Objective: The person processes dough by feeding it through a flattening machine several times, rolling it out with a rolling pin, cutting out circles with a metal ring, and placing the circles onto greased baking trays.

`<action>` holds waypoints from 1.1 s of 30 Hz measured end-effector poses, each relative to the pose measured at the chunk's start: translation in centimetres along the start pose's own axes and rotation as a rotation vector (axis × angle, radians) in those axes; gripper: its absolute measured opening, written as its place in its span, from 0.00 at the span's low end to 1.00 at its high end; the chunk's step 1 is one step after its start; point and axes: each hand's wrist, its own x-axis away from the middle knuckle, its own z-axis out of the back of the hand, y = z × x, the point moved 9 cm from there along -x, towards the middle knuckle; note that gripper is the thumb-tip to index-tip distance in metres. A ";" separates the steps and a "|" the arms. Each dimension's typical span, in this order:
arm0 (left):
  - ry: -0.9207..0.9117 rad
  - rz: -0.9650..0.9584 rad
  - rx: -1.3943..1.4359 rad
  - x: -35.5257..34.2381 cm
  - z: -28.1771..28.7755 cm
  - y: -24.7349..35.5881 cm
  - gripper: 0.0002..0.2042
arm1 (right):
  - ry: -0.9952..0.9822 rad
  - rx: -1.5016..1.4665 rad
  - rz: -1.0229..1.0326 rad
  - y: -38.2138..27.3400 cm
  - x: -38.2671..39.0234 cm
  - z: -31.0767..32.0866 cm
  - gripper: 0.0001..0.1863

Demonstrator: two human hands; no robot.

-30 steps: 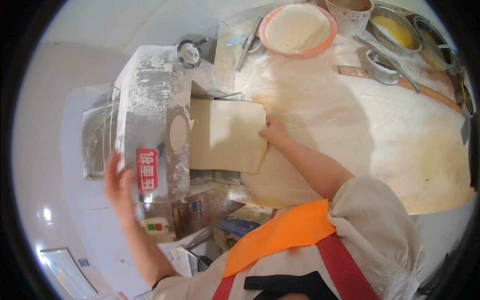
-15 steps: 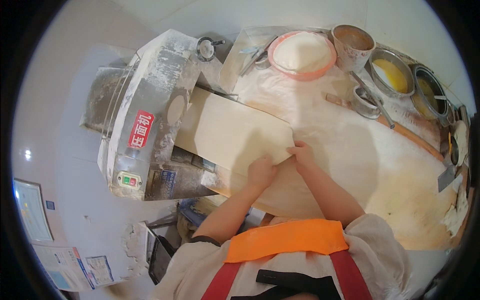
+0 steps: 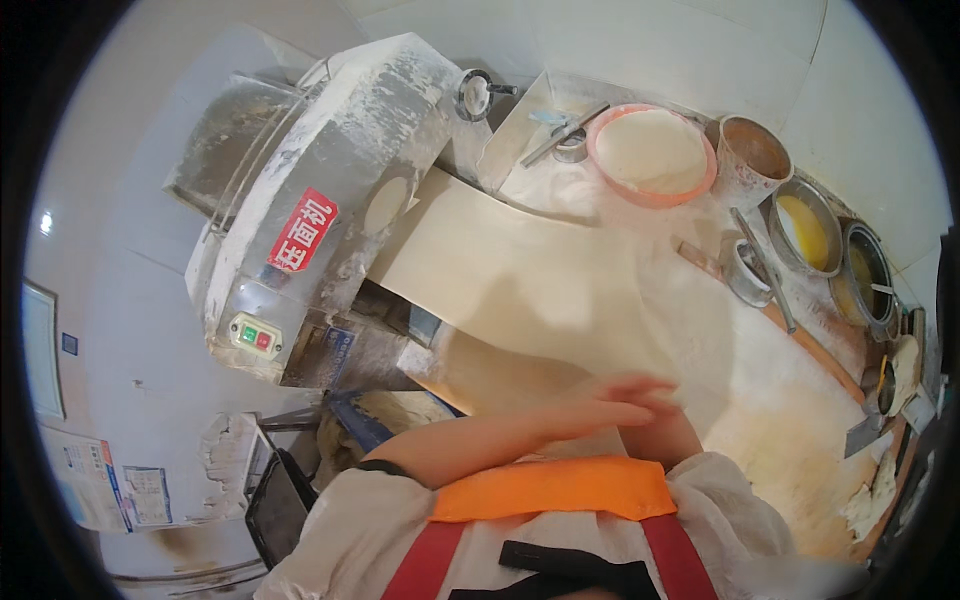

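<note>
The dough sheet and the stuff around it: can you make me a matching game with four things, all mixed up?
1. dough sheet
2. hands
3. push buttons
4. wooden stick

A. one green, one red
B. brown, long and thin
C. close together and blurry
D. pale and flat, one end at the machine

Pairs: 1-D, 2-C, 3-A, 4-B

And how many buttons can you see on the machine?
2: a green button on the left of the switch plate, a red button on its right. The machine may hide others.
</note>
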 end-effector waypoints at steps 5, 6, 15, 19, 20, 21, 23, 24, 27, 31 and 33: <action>0.005 -0.096 0.463 10.2 14.6 -6.4 0.25 | -0.021 0.193 0.040 -3.4 -0.2 0.4 0.21; 0.219 -0.187 0.643 10.9 19.0 -6.0 0.25 | -0.006 0.254 0.051 -4.7 0.3 1.5 0.21; 1.044 -0.704 0.605 21.2 34.5 4.1 0.19 | 0.162 0.799 0.169 -14.2 3.4 9.4 0.21; 1.134 -0.571 0.569 19.9 34.8 0.9 0.18 | 0.189 0.956 0.206 -15.9 4.6 11.2 0.22; 1.158 -0.566 0.571 19.4 34.3 -0.4 0.18 | 0.189 0.989 0.214 -16.3 4.9 11.7 0.22; 1.182 -0.560 0.570 19.2 34.0 -1.6 0.18 | 0.192 1.018 0.226 -16.7 5.2 12.2 0.22; 1.216 -0.531 0.599 20.2 33.6 -4.4 0.18 | 0.148 1.067 0.235 -16.7 5.2 12.6 0.22; 1.203 -0.521 0.601 19.3 33.2 -5.1 0.18 | 0.154 1.100 0.256 -17.5 5.6 13.1 0.22; 1.238 -0.474 0.592 17.7 31.3 -6.7 0.18 | 0.175 1.219 0.323 -20.6 8.3 15.5 0.22; 1.314 -0.421 0.605 16.5 29.5 -11.8 0.18 | 0.206 1.396 0.402 -25.4 15.2 21.8 0.22; 1.377 -0.432 0.560 14.8 27.3 -11.7 0.18 | 0.249 1.471 0.445 -28.1 18.8 25.9 0.22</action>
